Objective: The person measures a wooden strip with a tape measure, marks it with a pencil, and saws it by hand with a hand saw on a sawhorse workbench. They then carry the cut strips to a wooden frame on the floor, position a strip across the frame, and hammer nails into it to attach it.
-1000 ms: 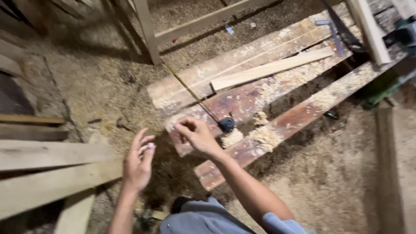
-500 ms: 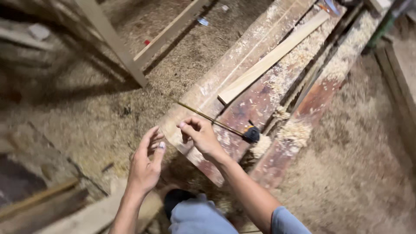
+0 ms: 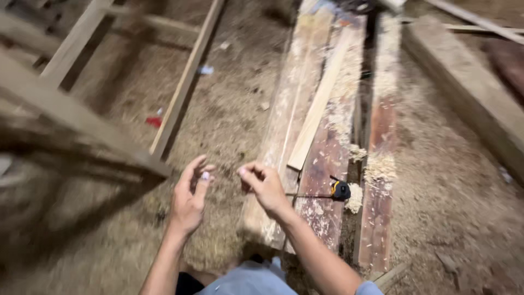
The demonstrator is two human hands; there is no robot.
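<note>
Tape measure (image 3: 340, 190) right of centre on reddish plank (image 3: 322, 180), its blade running left behind right hand (image 3: 266, 186), fingers curled, grip unclear, left hand (image 3: 189, 198) loosely open and empty, pale strip (image 3: 318, 106) above, sawdust floor (image 3: 229, 109) around

Left hand (image 3: 188, 199): raised, fingers loosely spread and curled, palm facing right. Right hand (image 3: 266, 186): fingers curled, thumb and forefinger pinched together. Both forearms bare, extended forward.
</note>
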